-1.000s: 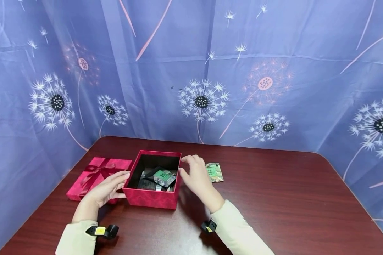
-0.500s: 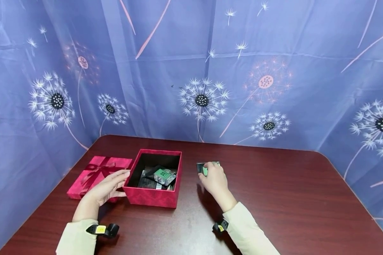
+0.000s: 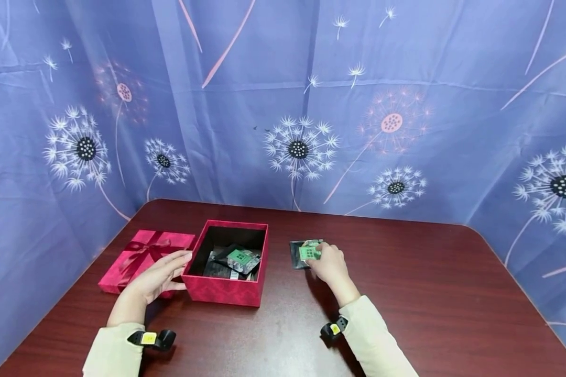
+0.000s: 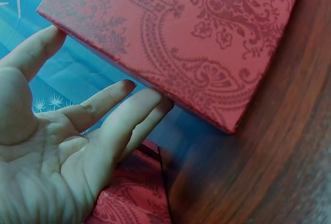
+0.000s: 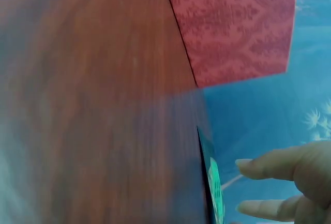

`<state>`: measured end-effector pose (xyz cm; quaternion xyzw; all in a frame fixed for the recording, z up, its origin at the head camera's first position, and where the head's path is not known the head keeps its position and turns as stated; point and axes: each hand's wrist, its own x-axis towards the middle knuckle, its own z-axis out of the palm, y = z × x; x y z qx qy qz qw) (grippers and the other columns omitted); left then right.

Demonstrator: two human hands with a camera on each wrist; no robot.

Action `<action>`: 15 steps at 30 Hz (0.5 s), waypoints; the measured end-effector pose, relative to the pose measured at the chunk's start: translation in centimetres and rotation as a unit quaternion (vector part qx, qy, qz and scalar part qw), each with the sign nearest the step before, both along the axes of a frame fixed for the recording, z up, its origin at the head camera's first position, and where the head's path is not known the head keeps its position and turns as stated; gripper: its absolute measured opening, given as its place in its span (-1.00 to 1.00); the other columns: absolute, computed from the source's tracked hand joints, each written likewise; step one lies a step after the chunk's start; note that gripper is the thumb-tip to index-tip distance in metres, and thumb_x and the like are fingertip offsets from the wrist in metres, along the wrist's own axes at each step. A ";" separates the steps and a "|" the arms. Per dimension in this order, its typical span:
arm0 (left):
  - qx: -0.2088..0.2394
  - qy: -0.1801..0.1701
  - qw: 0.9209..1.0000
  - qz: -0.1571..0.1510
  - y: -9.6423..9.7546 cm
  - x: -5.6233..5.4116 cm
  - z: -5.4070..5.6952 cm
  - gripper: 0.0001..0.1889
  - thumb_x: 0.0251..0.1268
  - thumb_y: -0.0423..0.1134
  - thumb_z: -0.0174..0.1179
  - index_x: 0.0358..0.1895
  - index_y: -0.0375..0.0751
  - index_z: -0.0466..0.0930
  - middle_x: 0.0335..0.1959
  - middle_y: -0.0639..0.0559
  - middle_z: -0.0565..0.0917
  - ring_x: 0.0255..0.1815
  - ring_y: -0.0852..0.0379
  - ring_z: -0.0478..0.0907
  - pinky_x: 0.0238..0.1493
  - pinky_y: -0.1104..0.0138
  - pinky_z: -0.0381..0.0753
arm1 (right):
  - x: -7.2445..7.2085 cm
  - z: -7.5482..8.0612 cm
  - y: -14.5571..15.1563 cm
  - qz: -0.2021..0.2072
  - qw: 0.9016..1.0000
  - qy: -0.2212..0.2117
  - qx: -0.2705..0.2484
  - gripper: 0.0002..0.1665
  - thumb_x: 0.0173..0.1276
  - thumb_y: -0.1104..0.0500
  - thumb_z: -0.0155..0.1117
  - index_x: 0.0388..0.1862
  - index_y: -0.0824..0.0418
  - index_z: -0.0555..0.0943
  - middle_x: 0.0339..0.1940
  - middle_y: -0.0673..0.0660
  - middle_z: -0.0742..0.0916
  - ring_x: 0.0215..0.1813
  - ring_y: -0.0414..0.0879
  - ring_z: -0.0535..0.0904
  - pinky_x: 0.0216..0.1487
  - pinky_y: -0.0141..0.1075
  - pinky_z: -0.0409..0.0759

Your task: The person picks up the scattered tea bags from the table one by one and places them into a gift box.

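Note:
My left hand (image 3: 158, 277) rests its fingertips against the left wall of the red lidless box (image 3: 224, 291); in the left wrist view its fingers reach to the patterned wall (image 4: 207, 43). Inside the box lie dark packets, the top one (image 3: 242, 260) with a green label. My right hand (image 3: 331, 266) is over the right side of a flat dark packet with a green label (image 3: 309, 253) and floral print, on the table. In the right wrist view its fingers (image 5: 271, 164) are extended and stand apart from the packet (image 5: 215, 190). The hand hides the packet's right side.
A red lid (image 3: 122, 264) with a dark red ribbon bow lies left of the box, partly behind my left hand. The brown table (image 3: 429, 293) extends to the right, and a blue dandelion-print curtain (image 3: 236, 120) hangs behind it.
My right hand has moved right, from beside the box's right wall to over the packet and then toward its right side, uncovering the dark left part. My left hand stays put.

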<state>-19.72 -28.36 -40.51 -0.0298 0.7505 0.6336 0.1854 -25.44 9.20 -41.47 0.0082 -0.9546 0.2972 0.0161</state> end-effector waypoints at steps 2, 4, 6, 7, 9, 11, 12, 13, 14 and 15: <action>-0.002 0.000 1.000 0.000 0.0 0.0 0.0 -0.22 0.41 0.04 -0.06 0.47 -0.36 -0.15 0.48 -0.38 -0.09 0.46 -0.44 -0.21 0.15 0.00 0.52 | -0.1 -0.1 0.4 0.000 1.000 -0.013 0.008 -0.44 0.10 0.09 0.38 0.03 0.40 0.54 -0.06 0.40 0.60 0.03 0.32 0.46 -0.04 0.09 0.50; -0.003 0.000 1.000 0.001 0.0 0.1 0.0 -0.23 0.41 0.04 -0.06 0.47 -0.36 -0.15 0.48 -0.39 -0.09 0.46 -0.44 -0.21 0.15 0.00 0.52 | -0.1 -0.1 0.6 0.002 1.000 -0.020 0.018 -0.41 0.07 0.08 0.40 0.02 0.40 0.53 -0.08 0.39 0.59 0.00 0.30 0.46 -0.07 0.08 0.50; -0.004 0.001 1.000 0.000 0.0 0.1 0.1 -0.23 0.41 0.03 -0.07 0.47 -0.36 -0.15 0.48 -0.39 -0.09 0.46 -0.45 -0.21 0.15 -0.01 0.52 | -0.1 -0.2 0.8 0.004 0.999 -0.025 0.028 -0.40 0.03 0.08 0.43 0.00 0.39 0.53 -0.11 0.37 0.58 -0.03 0.27 0.45 -0.11 0.08 0.50; -0.005 0.002 1.000 0.000 0.0 0.1 0.1 -0.23 0.41 0.03 -0.07 0.47 -0.36 -0.14 0.48 -0.39 -0.09 0.46 -0.45 -0.21 0.15 -0.01 0.52 | -0.1 -0.2 0.8 0.005 0.999 -0.026 0.031 -0.40 0.01 0.09 0.45 -0.01 0.39 0.53 -0.12 0.36 0.58 -0.03 0.26 0.45 -0.12 0.08 0.50; -0.004 0.004 1.000 -0.002 0.1 0.1 0.1 -0.23 0.42 0.03 -0.07 0.47 -0.36 -0.14 0.48 -0.38 -0.09 0.46 -0.45 -0.21 0.15 0.00 0.52 | -0.2 -0.3 0.9 0.004 0.999 -0.026 0.033 -0.39 -0.03 0.11 0.47 -0.02 0.38 0.53 -0.13 0.35 0.57 -0.04 0.25 0.45 -0.13 0.08 0.50; -0.003 0.005 1.000 -0.004 0.1 0.0 0.1 -0.24 0.42 0.03 -0.07 0.47 -0.36 -0.14 0.48 -0.38 -0.09 0.46 -0.46 -0.22 0.15 0.00 0.53 | -0.2 -0.4 1.0 0.004 0.999 -0.025 0.033 -0.38 -0.05 0.14 0.47 -0.01 0.38 0.52 -0.12 0.36 0.56 -0.03 0.26 0.44 -0.12 0.09 0.51; -0.003 0.004 1.000 -0.004 0.1 0.0 0.1 -0.24 0.42 0.03 -0.07 0.47 -0.36 -0.13 0.48 -0.38 -0.09 0.46 -0.46 -0.22 0.14 0.01 0.53 | -0.2 -0.4 1.1 0.004 0.999 -0.024 0.032 -0.38 -0.07 0.15 0.47 -0.01 0.39 0.52 -0.11 0.38 0.55 -0.02 0.27 0.44 -0.12 0.09 0.51; -0.002 0.004 1.000 -0.005 0.1 0.0 0.0 -0.24 0.42 0.03 -0.08 0.47 -0.36 -0.13 0.48 -0.38 -0.09 0.46 -0.46 -0.22 0.14 0.01 0.53 | -0.2 -0.4 1.1 0.006 0.999 -0.021 0.030 -0.38 -0.07 0.17 0.46 -0.01 0.41 0.52 -0.11 0.39 0.55 -0.02 0.28 0.44 -0.11 0.09 0.51; -0.002 0.004 1.000 -0.005 0.1 0.0 0.0 -0.24 0.42 0.03 -0.08 0.47 -0.36 -0.13 0.48 -0.39 -0.09 0.46 -0.46 -0.22 0.13 0.01 0.54 | -0.2 -0.4 1.2 0.007 0.999 -0.021 0.029 -0.39 -0.07 0.19 0.45 -0.01 0.42 0.52 -0.10 0.40 0.55 -0.01 0.30 0.44 -0.10 0.09 0.51; -0.002 0.004 1.000 -0.005 0.1 0.0 0.0 -0.25 0.42 0.03 -0.08 0.46 -0.36 -0.12 0.48 -0.39 -0.08 0.46 -0.46 -0.22 0.13 0.02 0.54 | -0.2 -0.4 1.3 0.009 0.999 -0.020 0.025 -0.39 -0.07 0.21 0.43 -0.01 0.43 0.52 -0.10 0.40 0.54 -0.01 0.31 0.44 -0.09 0.09 0.51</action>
